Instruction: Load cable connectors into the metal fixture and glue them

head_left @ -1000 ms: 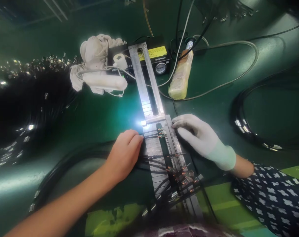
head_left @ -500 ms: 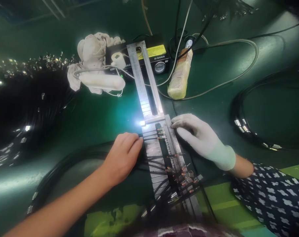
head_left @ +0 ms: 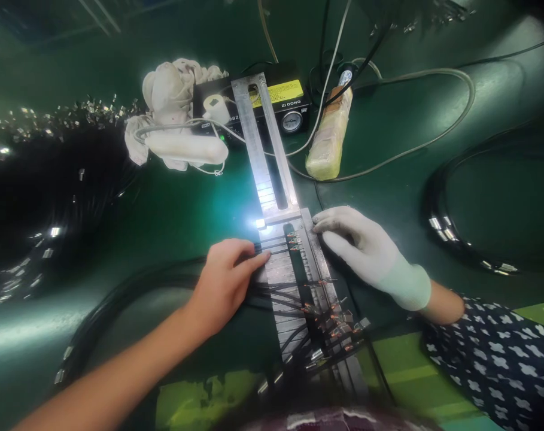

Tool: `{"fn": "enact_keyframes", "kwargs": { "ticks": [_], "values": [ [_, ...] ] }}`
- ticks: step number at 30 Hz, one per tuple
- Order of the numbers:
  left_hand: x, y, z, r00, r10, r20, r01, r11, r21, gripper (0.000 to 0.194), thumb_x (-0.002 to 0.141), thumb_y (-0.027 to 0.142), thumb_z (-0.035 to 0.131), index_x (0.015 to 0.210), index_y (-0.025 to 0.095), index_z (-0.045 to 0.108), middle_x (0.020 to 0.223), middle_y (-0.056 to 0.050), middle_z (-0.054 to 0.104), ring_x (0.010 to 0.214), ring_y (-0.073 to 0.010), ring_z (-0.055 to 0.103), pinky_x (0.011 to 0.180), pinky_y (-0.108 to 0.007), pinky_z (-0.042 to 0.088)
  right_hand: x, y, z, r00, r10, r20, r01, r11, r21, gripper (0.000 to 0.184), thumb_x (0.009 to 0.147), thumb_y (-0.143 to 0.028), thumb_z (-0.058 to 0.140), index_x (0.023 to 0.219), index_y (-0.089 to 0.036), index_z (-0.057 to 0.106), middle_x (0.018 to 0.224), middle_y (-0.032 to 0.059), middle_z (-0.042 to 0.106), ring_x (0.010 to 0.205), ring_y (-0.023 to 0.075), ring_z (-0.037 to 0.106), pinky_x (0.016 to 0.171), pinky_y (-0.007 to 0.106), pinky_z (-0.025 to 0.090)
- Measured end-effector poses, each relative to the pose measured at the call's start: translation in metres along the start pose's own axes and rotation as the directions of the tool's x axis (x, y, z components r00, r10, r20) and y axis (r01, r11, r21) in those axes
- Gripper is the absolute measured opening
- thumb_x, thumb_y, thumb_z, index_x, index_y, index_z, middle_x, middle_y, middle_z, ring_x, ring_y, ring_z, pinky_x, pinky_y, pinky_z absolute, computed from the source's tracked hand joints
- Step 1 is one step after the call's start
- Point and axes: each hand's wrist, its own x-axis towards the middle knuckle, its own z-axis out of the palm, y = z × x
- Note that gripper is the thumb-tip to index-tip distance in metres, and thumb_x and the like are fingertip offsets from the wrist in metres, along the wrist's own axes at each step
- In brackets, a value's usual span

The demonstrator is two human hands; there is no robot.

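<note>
A long slotted metal fixture (head_left: 283, 269) lies on the table, with thin black cables (head_left: 278, 246) set across its grooves near the middle. Copper-tipped ends (head_left: 295, 240) of these cables show over the dark slot. At the left edge, my bare left hand (head_left: 224, 281) has its fingers curled at the cables, and its thumb stretches over onto the grooved strip. The fingertips are partly hidden. My right hand (head_left: 365, 248), in a white glove, rests its fingertips against the fixture's right rail, thumb apart, holding nothing. Nearer me, a loose cluster of terminals (head_left: 341, 326) lies over the fixture.
Behind stands a black box with a gauge (head_left: 292, 122), beside a white cloth bundle (head_left: 166, 90) and a yellow-wrapped tool (head_left: 328, 143). Coiled black cables (head_left: 437, 221) lie at right. A bright lamp (head_left: 260, 223) shines at the fixture. More dark cables (head_left: 33, 179) heap at left.
My left thumb has stretched right, away from the curled fingers, onto the grooved strip. My right hand stays at the rail. The view has shifted slightly.
</note>
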Motion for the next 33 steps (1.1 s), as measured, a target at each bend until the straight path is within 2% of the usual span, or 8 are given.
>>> {"fn": "enact_keyframes", "kwargs": {
  "ticks": [3, 6, 10, 15, 20, 25, 29, 33],
  "values": [
    [-0.009, 0.005, -0.002, 0.994, -0.086, 0.069, 0.082, 0.995, 0.062, 0.037, 0.099, 0.009, 0.041, 0.128, 0.022, 0.060, 0.095, -0.007, 0.061, 0.085, -0.0189, 0.053, 0.072, -0.033, 0.041, 0.000, 0.002, 0.001, 1.000, -0.002, -0.004, 0.002, 1.000, -0.006, 0.012, 0.096, -0.020, 0.056, 0.100, -0.023, 0.066, 0.110, 0.0064, 0.067, 0.108, 0.0235, 0.063, 0.097, 0.043, 0.053],
    [-0.014, 0.005, -0.004, 0.979, -0.123, 0.165, 0.134, 0.989, -0.058, 0.041, 0.101, 0.010, 0.035, 0.135, 0.020, 0.056, 0.098, -0.007, 0.064, 0.084, -0.0179, 0.055, 0.070, -0.031, 0.041, -0.001, 0.004, 0.001, 1.000, 0.006, -0.019, -0.007, 1.000, -0.022, 0.012, 0.095, -0.022, 0.056, 0.099, -0.023, 0.067, 0.109, 0.0066, 0.067, 0.105, 0.0238, 0.064, 0.096, 0.044, 0.054],
    [-0.025, -0.003, -0.019, 0.959, -0.231, 0.162, 0.259, 0.949, -0.180, 0.025, 0.102, 0.021, 0.042, 0.119, 0.019, 0.060, 0.099, -0.006, 0.067, 0.089, -0.0188, 0.060, 0.079, -0.033, 0.046, -0.005, 0.000, 0.002, 0.992, -0.122, -0.036, 0.118, 0.989, -0.084, 0.013, 0.096, -0.023, 0.055, 0.100, -0.024, 0.067, 0.115, 0.0073, 0.068, 0.109, 0.0250, 0.063, 0.099, 0.046, 0.050],
    [-0.049, -0.001, -0.042, 0.888, -0.369, 0.274, 0.399, 0.915, -0.061, 0.015, 0.099, 0.028, 0.049, 0.102, 0.021, 0.063, 0.096, -0.005, 0.066, 0.091, -0.0212, 0.058, 0.079, -0.035, 0.044, -0.016, -0.023, 0.006, 0.885, -0.377, 0.272, 0.415, 0.904, -0.097, 0.020, 0.095, -0.027, 0.054, 0.109, -0.024, 0.069, 0.099, 0.0048, 0.072, 0.100, 0.0247, 0.063, 0.107, 0.052, 0.036],
    [-0.054, 0.005, -0.052, 0.800, -0.384, 0.460, 0.525, 0.820, -0.227, 0.013, 0.093, 0.024, 0.056, 0.085, 0.022, 0.066, 0.086, -0.002, 0.064, 0.085, -0.0185, 0.060, 0.077, -0.032, 0.048, -0.027, -0.037, 0.006, 0.771, -0.412, 0.484, 0.428, 0.900, 0.084, 0.019, 0.097, -0.022, 0.050, 0.103, -0.024, 0.068, 0.094, 0.0007, 0.073, 0.086, 0.0181, 0.064, 0.115, 0.048, 0.027],
    [-0.037, 0.002, -0.055, 0.802, -0.460, 0.381, 0.591, 0.702, -0.397, 0.014, 0.089, 0.029, 0.062, 0.078, 0.020, 0.066, 0.082, -0.001, 0.068, 0.079, -0.0165, 0.064, 0.073, -0.028, 0.050, -0.029, -0.036, 0.004, 0.751, -0.413, 0.515, 0.420, 0.901, 0.110, 0.018, 0.096, -0.018, 0.052, 0.102, -0.023, 0.068, 0.098, 0.0009, 0.075, 0.087, 0.0181, 0.065, 0.115, 0.046, 0.029],
    [-0.032, 0.001, -0.059, 0.812, -0.465, 0.352, 0.574, 0.747, -0.336, 0.017, 0.092, 0.033, 0.059, 0.081, 0.020, 0.064, 0.083, 0.000, 0.069, 0.077, -0.0165, 0.063, 0.069, -0.027, 0.047, -0.028, -0.031, 0.008, 0.780, -0.435, 0.449, 0.414, 0.898, 0.150, 0.017, 0.096, -0.019, 0.053, 0.101, -0.022, 0.069, 0.097, 0.0014, 0.075, 0.085, 0.0175, 0.065, 0.112, 0.046, 0.034],
    [-0.039, -0.004, -0.061, 0.831, -0.449, 0.327, 0.545, 0.775, -0.321, 0.017, 0.097, 0.033, 0.055, 0.089, 0.021, 0.064, 0.090, 0.000, 0.066, 0.083, -0.0158, 0.062, 0.073, -0.026, 0.047, -0.025, -0.020, 0.005, 0.920, -0.327, 0.216, 0.298, 0.941, 0.158, 0.018, 0.098, -0.023, 0.054, 0.105, -0.022, 0.070, 0.096, 0.0033, 0.074, 0.091, 0.0198, 0.066, 0.096, 0.040, 0.048]
  ]
}}
